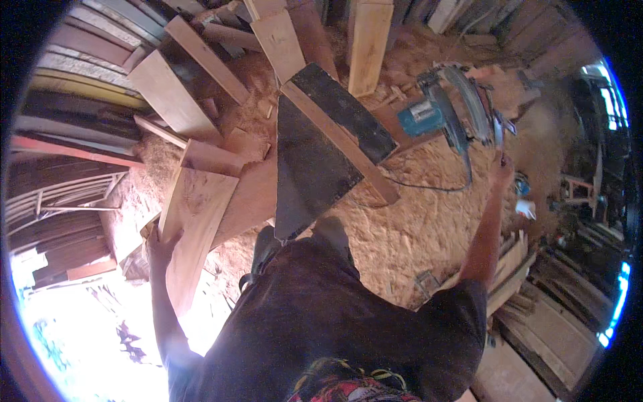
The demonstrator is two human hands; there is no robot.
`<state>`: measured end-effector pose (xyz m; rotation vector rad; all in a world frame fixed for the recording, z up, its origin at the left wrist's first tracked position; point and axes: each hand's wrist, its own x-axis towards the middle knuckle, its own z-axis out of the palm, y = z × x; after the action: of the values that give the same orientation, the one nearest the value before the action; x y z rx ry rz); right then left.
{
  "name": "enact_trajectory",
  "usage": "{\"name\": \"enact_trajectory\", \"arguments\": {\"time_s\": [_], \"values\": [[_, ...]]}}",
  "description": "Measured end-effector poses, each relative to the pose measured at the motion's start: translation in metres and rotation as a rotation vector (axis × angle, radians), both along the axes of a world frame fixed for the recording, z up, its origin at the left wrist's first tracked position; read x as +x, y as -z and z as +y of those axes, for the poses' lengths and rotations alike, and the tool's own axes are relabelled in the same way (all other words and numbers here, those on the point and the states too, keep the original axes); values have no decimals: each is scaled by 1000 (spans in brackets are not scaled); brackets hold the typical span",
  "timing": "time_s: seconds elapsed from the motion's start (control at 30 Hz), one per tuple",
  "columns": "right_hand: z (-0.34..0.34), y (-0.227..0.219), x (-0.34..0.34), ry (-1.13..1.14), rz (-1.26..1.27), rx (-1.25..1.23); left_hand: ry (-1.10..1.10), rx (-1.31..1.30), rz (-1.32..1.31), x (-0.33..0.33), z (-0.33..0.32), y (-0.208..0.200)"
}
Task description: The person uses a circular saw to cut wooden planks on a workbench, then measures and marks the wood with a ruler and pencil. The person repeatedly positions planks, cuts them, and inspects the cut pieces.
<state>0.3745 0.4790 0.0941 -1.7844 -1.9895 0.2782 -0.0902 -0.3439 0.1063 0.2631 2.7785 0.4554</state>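
Observation:
At the left, my left hand [163, 249] is closed around the edge of a pale, slightly curved wooden board [194, 224]. The board lies tilted near a wider reddish plank [248, 201]. My right arm reaches far out to the right, and my right hand [500, 171] is closed on a slim tool with a silvery blade-like part [498, 130]; its exact kind I cannot make out. Just left of that tool stands a teal circular saw [429, 115] with a grey guard, resting on wood. In front of me, dark panels [311, 164] lie with a narrow wooden strip [341, 142] across them.
Sawdust [402, 228] covers the floor, and a black power cord [429, 187] runs over it from the saw. Upright timber blocks [370, 50] stand at the far side. Stacked boards [87, 100] fill the left, and more planks [516, 268] lie at the right.

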Motion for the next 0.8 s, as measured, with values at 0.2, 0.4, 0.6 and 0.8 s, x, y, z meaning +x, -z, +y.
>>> {"name": "enact_trajectory", "arguments": {"time_s": [0.2, 0.4, 0.6, 0.8], "values": [[157, 69, 73, -330, 71, -103, 65, 71, -79, -11, 24, 19], [171, 106, 32, -457, -215, 84, -26, 61, 42, 24, -11, 18], [202, 128, 68, -607, -312, 126, -26, -96, 25, 10, 94, -32], [214, 133, 46, -757, -316, 186, -149, -272, 48, 37, 53, -27]]}}
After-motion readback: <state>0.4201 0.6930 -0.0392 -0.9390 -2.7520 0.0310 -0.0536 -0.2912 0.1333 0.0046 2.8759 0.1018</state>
